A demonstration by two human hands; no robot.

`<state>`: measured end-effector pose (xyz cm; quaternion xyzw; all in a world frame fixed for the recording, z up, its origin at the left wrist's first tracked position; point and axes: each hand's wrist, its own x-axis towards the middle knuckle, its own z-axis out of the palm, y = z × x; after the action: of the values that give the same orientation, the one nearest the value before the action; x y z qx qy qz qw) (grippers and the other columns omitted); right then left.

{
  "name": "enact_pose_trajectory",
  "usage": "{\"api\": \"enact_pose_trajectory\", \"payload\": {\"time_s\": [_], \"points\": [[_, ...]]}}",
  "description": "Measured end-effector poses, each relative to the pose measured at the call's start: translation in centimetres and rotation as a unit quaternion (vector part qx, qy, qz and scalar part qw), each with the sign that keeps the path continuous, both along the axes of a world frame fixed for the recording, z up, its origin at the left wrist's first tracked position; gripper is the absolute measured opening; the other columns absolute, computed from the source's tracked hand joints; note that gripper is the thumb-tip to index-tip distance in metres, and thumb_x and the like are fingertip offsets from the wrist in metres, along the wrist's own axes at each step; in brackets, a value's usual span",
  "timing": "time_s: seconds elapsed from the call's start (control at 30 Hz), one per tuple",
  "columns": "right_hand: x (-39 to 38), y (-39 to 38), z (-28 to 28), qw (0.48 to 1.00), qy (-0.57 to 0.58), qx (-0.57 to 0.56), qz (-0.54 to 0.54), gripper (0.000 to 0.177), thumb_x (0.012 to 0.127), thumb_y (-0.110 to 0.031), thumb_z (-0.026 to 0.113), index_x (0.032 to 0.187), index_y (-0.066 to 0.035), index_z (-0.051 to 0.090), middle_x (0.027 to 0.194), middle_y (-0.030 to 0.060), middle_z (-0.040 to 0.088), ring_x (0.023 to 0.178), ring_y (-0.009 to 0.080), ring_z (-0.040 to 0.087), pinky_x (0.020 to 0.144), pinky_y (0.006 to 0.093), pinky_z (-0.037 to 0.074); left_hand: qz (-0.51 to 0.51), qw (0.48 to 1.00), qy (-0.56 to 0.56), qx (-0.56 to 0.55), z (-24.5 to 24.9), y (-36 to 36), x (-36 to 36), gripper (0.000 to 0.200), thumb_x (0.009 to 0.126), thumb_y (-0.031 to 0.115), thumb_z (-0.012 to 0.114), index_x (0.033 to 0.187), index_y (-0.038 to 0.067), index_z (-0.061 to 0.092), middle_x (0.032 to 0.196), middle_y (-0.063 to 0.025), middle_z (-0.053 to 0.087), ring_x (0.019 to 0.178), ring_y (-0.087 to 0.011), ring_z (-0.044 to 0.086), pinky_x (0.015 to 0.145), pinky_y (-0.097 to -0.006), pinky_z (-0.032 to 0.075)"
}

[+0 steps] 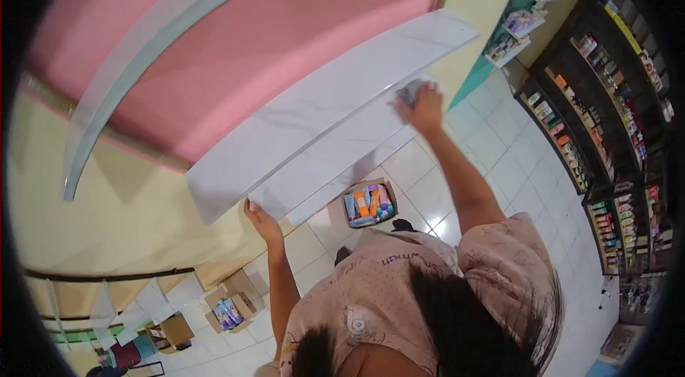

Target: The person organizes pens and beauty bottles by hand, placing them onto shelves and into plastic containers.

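Observation:
A white marble-patterned shelf with an upper board (300,109) and a lower board (335,152) stands out from the pink wall. My right hand (426,111) is closed on a grey cloth (409,92), slightly blurred, against the right end of the lower board. At the left end, my left hand (264,223) grips the edge of the lower board; part of its fingers is hidden. Below the shelf, a cardboard box (369,223) on the floor holds several orange, blue and purple tubes.
A curved glass shelf (164,27) spans the wall above. Dark display shelves (564,109) with many products line the right side. Another open box (232,303) with purple packs sits on the tiled floor at lower left, near a person's clothing (127,350).

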<state>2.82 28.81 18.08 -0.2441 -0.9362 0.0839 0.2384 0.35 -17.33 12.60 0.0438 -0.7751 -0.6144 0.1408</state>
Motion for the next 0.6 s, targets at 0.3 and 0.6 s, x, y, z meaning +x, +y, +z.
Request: {"api": "enact_pose_trajectory", "payload": {"time_s": [0.3, 0.6], "points": [[-0.9, -27.0, -1.6, 0.825, 0.072, -0.065, 0.557, 0.050, 0.078, -0.015, 0.057, 0.128, -0.014, 0.053, 0.139, 0.0256, 0.038, 0.133, 0.0396, 0.031, 0.110, 0.0529, 0.023, -0.039, 0.979, -0.059, 0.193, -4.3, -3.3, -2.1, 0.068, 0.098, 0.057, 0.017, 0.138, 0.006, 0.037, 0.132, -0.0155, 0.046, 0.121, -0.0258, 0.045, 0.104, -0.0392, 0.035], [-1.4, 8.0, -3.0, 0.971, 0.019, 0.089, 0.223, 0.042, 0.077, -0.013, 0.053, 0.117, 0.000, 0.055, 0.119, 0.0167, 0.055, 0.114, 0.0368, 0.047, 0.095, 0.0502, 0.037, 0.084, 0.975, -0.085, -0.186, -0.7, -1.2, -0.4, 0.051, 0.099, 0.040, 0.038, 0.129, 0.000, 0.045, 0.111, -0.0174, 0.060, 0.100, -0.0286, 0.057, 0.087, -0.0362, 0.044]]}}
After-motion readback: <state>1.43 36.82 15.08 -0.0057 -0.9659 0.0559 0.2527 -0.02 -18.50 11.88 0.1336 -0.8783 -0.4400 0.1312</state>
